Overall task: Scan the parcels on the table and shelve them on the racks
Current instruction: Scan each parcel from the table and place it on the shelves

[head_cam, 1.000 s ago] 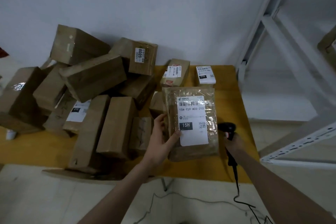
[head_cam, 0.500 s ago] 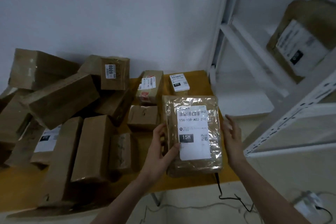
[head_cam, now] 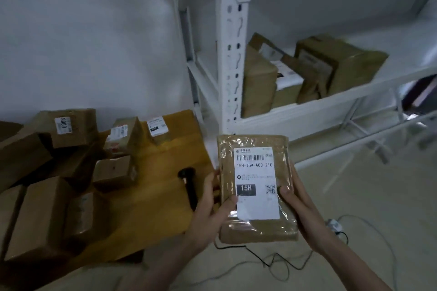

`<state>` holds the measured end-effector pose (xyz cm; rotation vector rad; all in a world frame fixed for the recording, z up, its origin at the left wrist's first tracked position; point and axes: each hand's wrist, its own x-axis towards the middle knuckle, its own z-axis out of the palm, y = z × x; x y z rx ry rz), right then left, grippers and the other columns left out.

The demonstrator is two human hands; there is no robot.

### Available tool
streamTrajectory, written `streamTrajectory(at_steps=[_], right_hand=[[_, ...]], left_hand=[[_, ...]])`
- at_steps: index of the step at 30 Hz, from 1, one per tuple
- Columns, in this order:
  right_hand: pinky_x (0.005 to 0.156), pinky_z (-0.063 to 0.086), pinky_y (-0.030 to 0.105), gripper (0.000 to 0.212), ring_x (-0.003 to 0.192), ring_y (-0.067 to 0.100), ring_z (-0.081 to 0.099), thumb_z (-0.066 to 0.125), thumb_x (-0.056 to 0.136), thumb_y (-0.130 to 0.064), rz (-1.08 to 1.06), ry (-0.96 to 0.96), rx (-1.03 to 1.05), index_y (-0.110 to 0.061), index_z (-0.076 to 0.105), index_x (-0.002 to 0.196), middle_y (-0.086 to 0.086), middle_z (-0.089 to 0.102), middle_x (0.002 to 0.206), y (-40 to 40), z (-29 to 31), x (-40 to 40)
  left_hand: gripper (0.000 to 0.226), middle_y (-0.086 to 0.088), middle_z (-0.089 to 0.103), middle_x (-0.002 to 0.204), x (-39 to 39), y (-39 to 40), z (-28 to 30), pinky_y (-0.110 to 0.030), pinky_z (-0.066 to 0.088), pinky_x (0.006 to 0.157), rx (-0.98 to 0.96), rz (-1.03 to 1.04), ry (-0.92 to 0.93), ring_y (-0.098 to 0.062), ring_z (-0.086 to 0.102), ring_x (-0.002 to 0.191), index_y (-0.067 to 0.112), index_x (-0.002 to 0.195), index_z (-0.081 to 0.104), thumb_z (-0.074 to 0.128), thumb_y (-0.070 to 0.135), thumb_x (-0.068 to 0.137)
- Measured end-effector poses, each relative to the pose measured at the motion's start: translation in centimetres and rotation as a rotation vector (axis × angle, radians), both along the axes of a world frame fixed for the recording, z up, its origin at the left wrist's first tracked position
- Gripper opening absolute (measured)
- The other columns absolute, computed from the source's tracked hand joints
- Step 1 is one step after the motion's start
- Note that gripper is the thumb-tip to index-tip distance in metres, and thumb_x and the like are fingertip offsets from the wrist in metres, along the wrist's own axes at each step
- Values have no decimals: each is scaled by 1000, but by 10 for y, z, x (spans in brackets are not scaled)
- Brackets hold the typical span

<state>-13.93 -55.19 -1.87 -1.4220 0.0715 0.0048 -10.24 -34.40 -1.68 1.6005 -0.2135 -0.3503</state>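
I hold a flat brown parcel (head_cam: 255, 186) wrapped in clear tape, its white label reading 15H-159-A03-210 facing me. My left hand (head_cam: 212, 205) grips its left edge, thumb on the label. My right hand (head_cam: 292, 194) grips its right edge, thumb on the front. The parcel is off the yellow table (head_cam: 165, 186), in front of the white rack (head_cam: 233, 54). The black scanner (head_cam: 188, 184) lies on the table near its right edge, beside my left hand. Several brown boxes (head_cam: 73, 125) are piled on the table's left part.
The rack's shelf (head_cam: 331, 99) carries a few brown parcels (head_cam: 331, 64) at the middle and left. A lower rail (head_cam: 354, 142) runs beneath it. The scanner's cable (head_cam: 272, 264) and a white adapter (head_cam: 334, 225) lie on the floor below my arms.
My right hand set the scanner on the table and took hold of the parcel's right edge. The parcel has moved right, off the table toward the rack, and my view has turned right.
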Motion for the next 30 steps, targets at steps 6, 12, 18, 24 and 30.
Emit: streamTrajectory(at_steps=[6, 12, 18, 24, 30], right_hand=[[85, 55, 25, 67, 114, 9, 61, 58, 85, -32, -201, 33, 7, -51, 28, 142, -17, 58, 131, -125, 27, -74], [87, 53, 35, 67, 106, 13, 66, 60, 82, -36, -402, 15, -34, -48, 33, 142, -15, 65, 121, -245, 52, -122], [73, 56, 24, 55, 99, 12, 69, 56, 91, -24, -521, -14, -32, -48, 37, 137, -17, 70, 109, -326, 77, -107], [89, 54, 40, 57, 102, 17, 68, 62, 89, -28, -532, -12, -47, -42, 40, 140, -6, 67, 119, -399, 100, -40], [68, 57, 25, 58, 87, 11, 71, 65, 87, -26, -538, 22, -96, -38, 41, 138, -8, 67, 109, -456, 127, 48]], left_hand=[[41, 28, 66, 107, -44, -142, 14, -11, 51, 72, -34, -171, 31, 15, 60, 97, 36, 131, 29, 47, 19, 98], [42, 36, 63, 97, -71, -277, 28, -1, 45, 61, -41, -298, 11, 23, 58, 86, 41, 134, 27, 46, 32, 97], [30, 46, 58, 98, -37, -373, 44, -12, 45, 73, -40, -376, -12, 21, 57, 92, 50, 117, 35, 51, 51, 92], [63, 28, 62, 114, 33, -447, 58, -42, 48, 100, -91, -366, -7, -6, 59, 112, 52, 121, 36, 56, 71, 64], [36, 20, 61, 117, 116, -495, 77, -33, 51, 95, 120, -355, -136, 0, 62, 101, 49, 126, 30, 42, 58, 94]])
